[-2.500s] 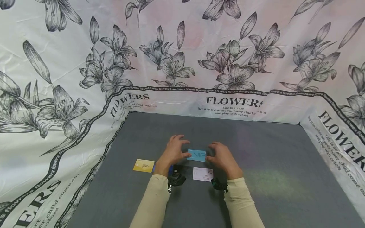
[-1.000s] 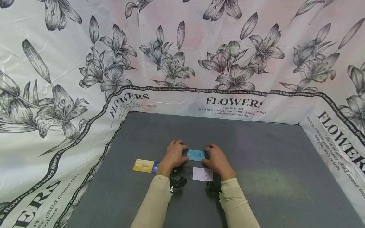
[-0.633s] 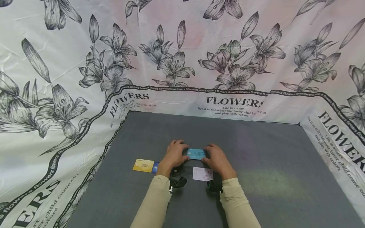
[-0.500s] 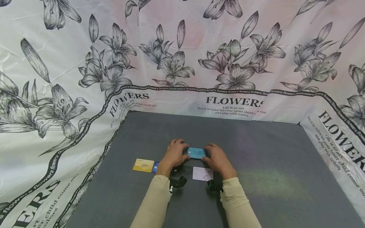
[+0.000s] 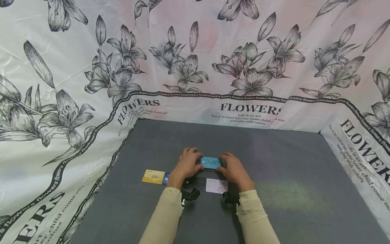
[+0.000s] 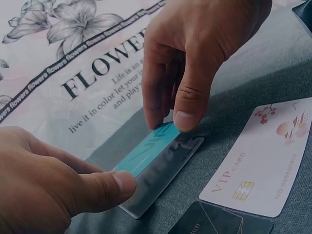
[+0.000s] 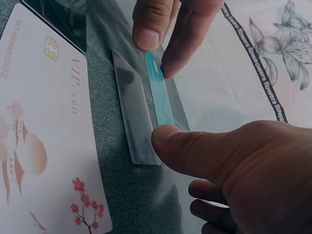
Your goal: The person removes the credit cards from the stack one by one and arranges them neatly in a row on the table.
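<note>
A light-blue VIP card [image 5: 210, 163] is pinched at both ends. My left hand [image 5: 186, 164] grips its left end, the thumb on the near edge and fingers on the far one. Its right end is between the thumb and fingers of my right hand [image 5: 235, 168]. In the left wrist view the blue card stands tilted over a glossy greyish card [image 6: 163, 178], which lies close under it. Nearer the body lie a pinkish-white VIP card [image 5: 216, 186] and a dark card [image 7: 63, 19], the latter partly hidden by my left wrist.
Left of my left hand lie a yellow card [image 5: 153, 177] and a blue card [image 5: 166, 179] mostly covered by that hand. They rest on a grey cloth-covered table [image 5: 289, 162]. A white flower-printed curtain [image 5: 189, 67] closes off the back and both sides.
Both hands have moved in and taken hold of the blue card by its ends. Since then it has risen slightly and shifted a little away from the body. The other cards stayed put.
</note>
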A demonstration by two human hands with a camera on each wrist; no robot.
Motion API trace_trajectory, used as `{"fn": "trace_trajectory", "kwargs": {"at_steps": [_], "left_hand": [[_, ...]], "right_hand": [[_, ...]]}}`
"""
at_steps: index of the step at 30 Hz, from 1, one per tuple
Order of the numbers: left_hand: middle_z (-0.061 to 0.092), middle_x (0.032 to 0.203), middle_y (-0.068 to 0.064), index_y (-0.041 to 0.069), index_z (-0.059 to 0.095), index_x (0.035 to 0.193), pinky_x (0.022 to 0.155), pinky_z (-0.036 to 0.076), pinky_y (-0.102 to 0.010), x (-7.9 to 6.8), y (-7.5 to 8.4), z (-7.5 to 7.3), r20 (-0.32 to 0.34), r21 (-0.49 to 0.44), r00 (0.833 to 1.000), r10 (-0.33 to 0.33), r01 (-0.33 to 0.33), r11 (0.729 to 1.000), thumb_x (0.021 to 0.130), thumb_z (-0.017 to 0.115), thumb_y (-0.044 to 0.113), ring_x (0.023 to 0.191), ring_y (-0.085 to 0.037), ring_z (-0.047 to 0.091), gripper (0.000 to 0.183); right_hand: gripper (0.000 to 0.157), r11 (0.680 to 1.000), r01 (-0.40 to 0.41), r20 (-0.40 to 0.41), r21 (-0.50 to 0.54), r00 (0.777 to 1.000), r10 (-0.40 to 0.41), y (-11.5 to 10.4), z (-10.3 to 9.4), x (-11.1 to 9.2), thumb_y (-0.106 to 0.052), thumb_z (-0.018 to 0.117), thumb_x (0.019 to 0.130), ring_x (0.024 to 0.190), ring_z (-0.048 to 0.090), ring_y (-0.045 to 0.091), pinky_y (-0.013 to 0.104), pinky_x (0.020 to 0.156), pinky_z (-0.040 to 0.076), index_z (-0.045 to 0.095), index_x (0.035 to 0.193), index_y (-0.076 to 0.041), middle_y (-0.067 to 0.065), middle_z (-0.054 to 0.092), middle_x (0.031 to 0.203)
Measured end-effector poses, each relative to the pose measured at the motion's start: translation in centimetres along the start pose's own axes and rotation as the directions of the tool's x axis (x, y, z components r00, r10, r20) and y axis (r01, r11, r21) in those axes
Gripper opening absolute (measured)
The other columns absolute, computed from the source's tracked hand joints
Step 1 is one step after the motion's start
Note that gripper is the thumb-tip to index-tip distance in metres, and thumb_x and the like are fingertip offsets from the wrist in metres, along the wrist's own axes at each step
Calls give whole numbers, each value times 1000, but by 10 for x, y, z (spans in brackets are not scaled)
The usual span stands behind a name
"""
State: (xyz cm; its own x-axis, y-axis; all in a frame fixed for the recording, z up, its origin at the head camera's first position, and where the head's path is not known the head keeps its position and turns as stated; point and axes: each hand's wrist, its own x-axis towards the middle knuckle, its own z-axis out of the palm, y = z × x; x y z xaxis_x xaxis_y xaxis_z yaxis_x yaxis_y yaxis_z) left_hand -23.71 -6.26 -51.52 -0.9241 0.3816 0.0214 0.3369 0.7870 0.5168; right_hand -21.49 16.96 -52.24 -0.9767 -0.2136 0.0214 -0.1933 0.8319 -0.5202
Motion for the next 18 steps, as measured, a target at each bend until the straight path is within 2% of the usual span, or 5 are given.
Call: {"fn": "trace_trajectory", "kwargs": {"at_steps": [7, 18], "left_hand": [[46, 170, -16, 14, 71, 144, 127, 36, -66, 1, 4, 1, 0, 32, 1000, 15, -15, 999, 102, 81, 30, 161, -45, 34, 46], [45, 170, -16, 13, 71, 144, 127, 35, -66, 2, 18, 1, -1, 28, 999, 32, -32, 999, 101, 82, 31, 162, -45, 32, 48]], "right_hand": [[50, 1000, 3, 11, 4, 1000, -3, 1, -8, -3, -18, 79, 102, 148, 51, 53, 67, 120, 44, 65, 145, 4, 33, 50, 162], [52, 1000, -16, 21, 7, 1000, 16, 3, -20, -11, -17, 78, 103, 151, 48, 53, 68, 122, 42, 63, 149, 1, 31, 47, 165]]}}
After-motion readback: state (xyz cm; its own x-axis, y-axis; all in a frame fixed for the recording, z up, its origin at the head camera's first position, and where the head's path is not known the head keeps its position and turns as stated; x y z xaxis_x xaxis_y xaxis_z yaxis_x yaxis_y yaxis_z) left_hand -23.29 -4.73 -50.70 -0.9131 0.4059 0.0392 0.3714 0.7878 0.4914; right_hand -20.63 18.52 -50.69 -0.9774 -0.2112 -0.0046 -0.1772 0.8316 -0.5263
